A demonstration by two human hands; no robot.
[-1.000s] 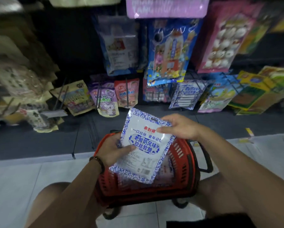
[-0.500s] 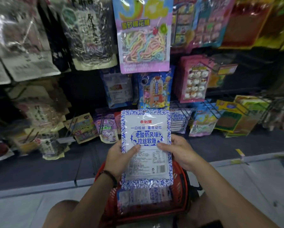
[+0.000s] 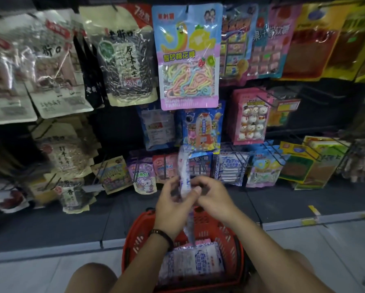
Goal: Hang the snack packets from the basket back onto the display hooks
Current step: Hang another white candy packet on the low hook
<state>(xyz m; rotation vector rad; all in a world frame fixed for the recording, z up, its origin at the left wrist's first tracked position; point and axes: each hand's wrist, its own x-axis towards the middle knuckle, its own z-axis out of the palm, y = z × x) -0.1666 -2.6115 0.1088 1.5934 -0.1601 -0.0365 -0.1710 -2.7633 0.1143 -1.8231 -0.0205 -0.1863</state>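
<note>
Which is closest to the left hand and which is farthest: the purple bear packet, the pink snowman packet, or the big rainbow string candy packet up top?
From the left hand:
1. Purple bear packet, just up and left, bottom row.
2. Pink snowman packet, up and right, middle row.
3. Rainbow string candy packet, straight above, top row.

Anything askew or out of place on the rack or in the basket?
Nothing damaged or spilled. The held packet is edge-on to the camera between the left hand and right hand, not yet hooked. More packets lie loose in the red basket.
</note>
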